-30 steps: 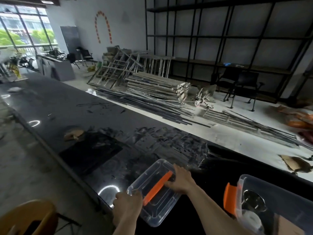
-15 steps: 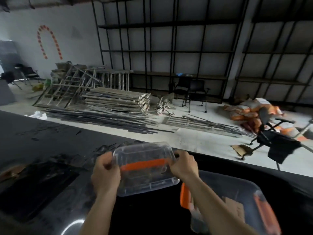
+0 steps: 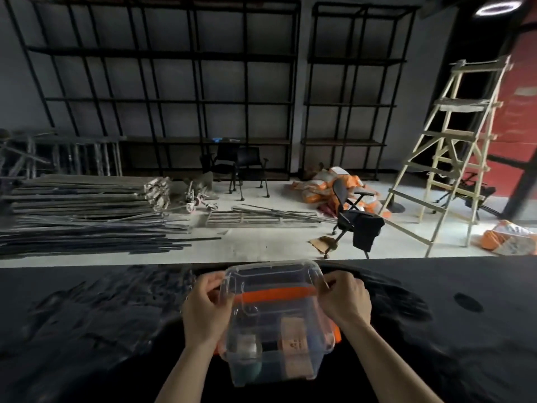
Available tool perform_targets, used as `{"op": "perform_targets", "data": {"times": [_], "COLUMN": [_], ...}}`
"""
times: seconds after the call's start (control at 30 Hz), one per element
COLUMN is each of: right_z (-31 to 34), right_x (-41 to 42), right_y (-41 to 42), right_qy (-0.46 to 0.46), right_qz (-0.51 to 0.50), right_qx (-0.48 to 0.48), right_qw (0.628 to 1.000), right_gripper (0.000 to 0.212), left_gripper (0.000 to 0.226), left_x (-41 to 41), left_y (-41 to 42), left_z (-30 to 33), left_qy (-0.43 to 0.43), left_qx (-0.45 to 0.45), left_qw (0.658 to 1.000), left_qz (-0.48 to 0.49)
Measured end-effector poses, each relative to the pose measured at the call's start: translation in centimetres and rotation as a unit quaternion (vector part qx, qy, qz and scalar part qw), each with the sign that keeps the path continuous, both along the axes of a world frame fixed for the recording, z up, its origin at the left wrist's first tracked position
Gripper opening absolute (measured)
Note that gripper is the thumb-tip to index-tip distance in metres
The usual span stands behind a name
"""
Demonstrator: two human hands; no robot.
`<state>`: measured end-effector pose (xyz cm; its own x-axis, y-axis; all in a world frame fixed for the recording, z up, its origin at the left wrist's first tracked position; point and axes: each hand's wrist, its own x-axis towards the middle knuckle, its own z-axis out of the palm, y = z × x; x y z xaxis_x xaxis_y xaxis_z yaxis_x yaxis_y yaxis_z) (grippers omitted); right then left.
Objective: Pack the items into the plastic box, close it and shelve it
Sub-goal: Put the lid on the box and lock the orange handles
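A clear plastic box [image 3: 276, 362] stands on the black table [image 3: 87, 330] right in front of me, with several items showing through its wall, among them a tan carton and a white container. The clear lid [image 3: 273, 279] with its orange handle [image 3: 273, 295] is held over the box's top, tilted slightly up at the far side. My left hand [image 3: 203, 309] grips the lid's left edge and my right hand [image 3: 345, 301] grips its right edge. An orange side latch [image 3: 336, 334] shows at the box's right.
Beyond the table's far edge lies a pale floor with stacked metal bars [image 3: 87, 210], black chairs [image 3: 354, 219], orange bags [image 3: 322, 184] and a wooden ladder [image 3: 453, 146]. Tall black shelving [image 3: 174, 82] lines the back wall.
Both hands lifted the lid off the table at the left and carried it right, over the box. My view swung right with it, bringing the shelving and ladder into sight.
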<state>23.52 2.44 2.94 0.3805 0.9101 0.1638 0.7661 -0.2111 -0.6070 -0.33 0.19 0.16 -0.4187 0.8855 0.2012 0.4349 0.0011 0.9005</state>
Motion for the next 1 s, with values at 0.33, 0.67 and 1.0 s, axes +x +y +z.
{"op": "perform_targets", "data": {"times": [0.33,0.67,1.0], "right_z": [-3.6,-3.9,-3.8], "right_x": [-0.6,0.1,0.4], "right_y": [-1.5,0.2,-0.1], "right_qy": [-0.029,0.126,0.205], "right_qz": [-0.004,-0.029,-0.075], "right_qx": [-0.032,-0.136,-0.161], "right_qw": [0.999,0.982,0.963], "right_gripper": [0.026,0.035,0.040], "left_gripper": [0.025,0.061,0.026], "left_x": [0.1,-0.5,0.1], "left_y": [-0.8,-0.3,0.2], "left_z": [-2.9,-4.4,-3.4], "left_qy": [0.087,-0.013,0.022], "left_qx": [-0.049,-0.153,-0.230], "left_qw": [0.995,0.987,0.970], "left_qz": [0.018,0.047,0.081]}}
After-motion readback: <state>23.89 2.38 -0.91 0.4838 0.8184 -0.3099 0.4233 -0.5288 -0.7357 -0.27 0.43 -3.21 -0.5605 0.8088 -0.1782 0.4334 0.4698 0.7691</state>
